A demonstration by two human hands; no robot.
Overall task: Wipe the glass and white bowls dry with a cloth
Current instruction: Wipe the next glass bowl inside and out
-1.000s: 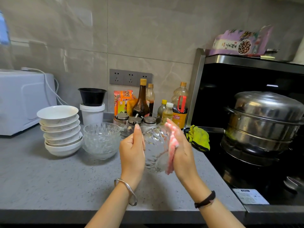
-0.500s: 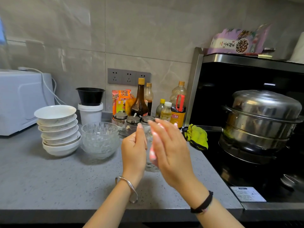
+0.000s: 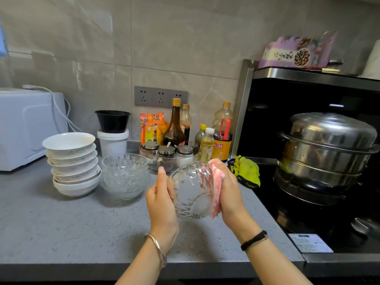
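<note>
I hold a cut-glass bowl (image 3: 190,194) tilted on its side above the grey counter (image 3: 61,223), its mouth facing me. My left hand (image 3: 161,200) grips its left rim, thumb up. My right hand (image 3: 227,190) holds a pink-and-white cloth (image 3: 216,188) against the bowl's right side, the cloth folded over the rim. To the left stands a stack of glass bowls (image 3: 125,175), and farther left a stack of several white bowls (image 3: 72,161).
Sauce bottles (image 3: 174,128) and spice jars (image 3: 165,151) crowd the back wall behind the bowl. A white tub with a black bowl (image 3: 112,132) stands behind the glass stack. A white microwave (image 3: 24,126) is far left. Right: green cloth (image 3: 245,171), black hob, steel steamer pot (image 3: 327,155).
My right hand, which crossed in front of the bowl half a second ago, is back on the bowl's right side with the cloth. The bowl has turned so its mouth faces me more.
</note>
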